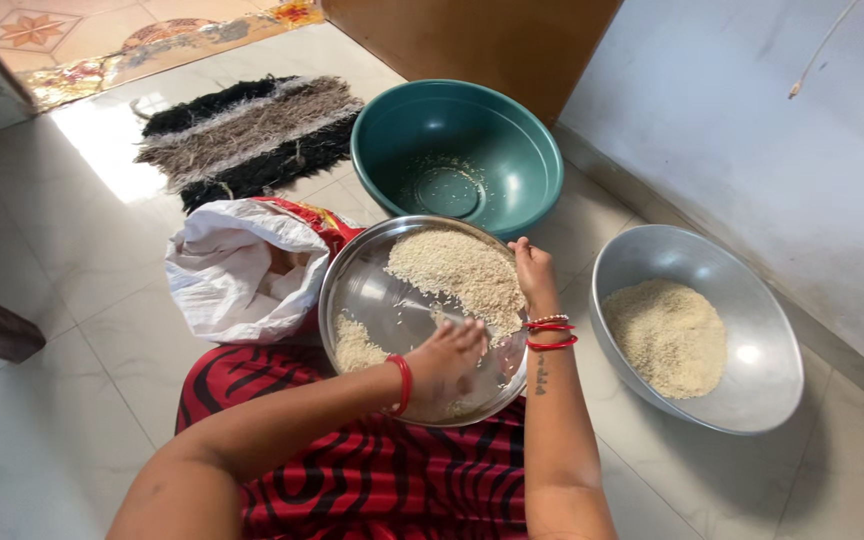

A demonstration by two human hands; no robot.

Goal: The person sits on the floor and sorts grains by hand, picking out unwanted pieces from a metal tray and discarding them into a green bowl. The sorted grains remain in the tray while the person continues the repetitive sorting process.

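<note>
A round steel plate (362, 290) rests over my lap, tilted, with a heap of white rice (457, 270) on its far side and a smaller patch of rice near its left rim. My left hand (447, 365) lies flat on the plate's near part, fingers spread over the grains. My right hand (532, 270) grips the plate's right rim. Red bangles circle both wrists.
A steel bowl (742, 400) holding rice stands on the floor at the right. A green plastic basin (512, 130) with a few grains sits beyond the plate. A white sack (232, 270) lies at the left, a black-and-grey mat (252, 130) behind it. Cables lie at the far right.
</note>
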